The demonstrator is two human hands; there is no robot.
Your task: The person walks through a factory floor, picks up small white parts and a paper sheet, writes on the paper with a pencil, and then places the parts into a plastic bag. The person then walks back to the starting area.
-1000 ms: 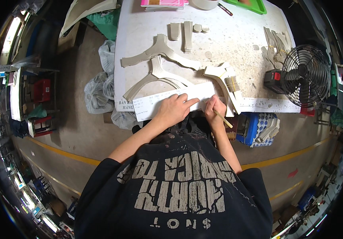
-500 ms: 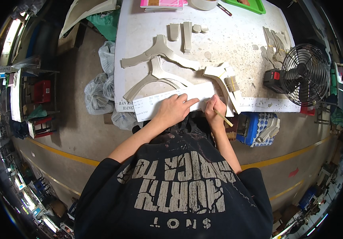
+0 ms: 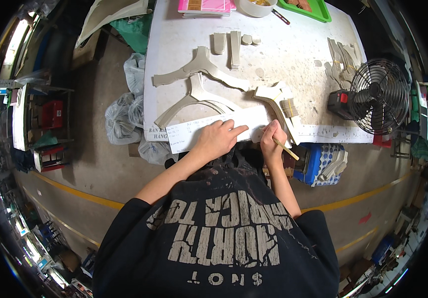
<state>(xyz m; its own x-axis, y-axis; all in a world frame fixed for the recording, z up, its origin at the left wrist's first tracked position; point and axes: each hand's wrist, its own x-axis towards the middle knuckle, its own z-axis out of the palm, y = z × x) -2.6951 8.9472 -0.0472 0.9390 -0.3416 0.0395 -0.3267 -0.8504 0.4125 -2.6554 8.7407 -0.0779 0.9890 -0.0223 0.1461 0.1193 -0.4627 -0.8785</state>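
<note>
A white sheet of paper with handwriting [image 3: 184, 136] lies slanted along the table's near edge. My left hand [image 3: 216, 139] rests flat on it, fingers stretched out and pointing right. My right hand [image 3: 272, 136] is closed around a slim yellowish pen [image 3: 288, 150], whose back end sticks out toward the lower right; its tip is hidden by the fingers, at the paper's right end. Just beyond the sheet lie stacked grey-beige Y-shaped pieces [image 3: 200, 92], partly under the paper. A bundle of curved pieces [image 3: 276, 99], held with bands, sits right of the sheet near my right hand.
A black caged fan [image 3: 378, 97] stands at the table's right edge, beside banded pieces [image 3: 342, 62]. Small flat pieces [image 3: 235, 49], pink books [image 3: 206, 6], a bowl [image 3: 256, 7] and a green tray [image 3: 318, 11] lie farther back. Plastic bags [image 3: 123, 119] sit left; a blue crate [image 3: 318, 164] right.
My right hand has shifted slightly right along the paper with the pen. My left hand stays on the sheet. The whole view has tilted a little, bringing more of the far table in.
</note>
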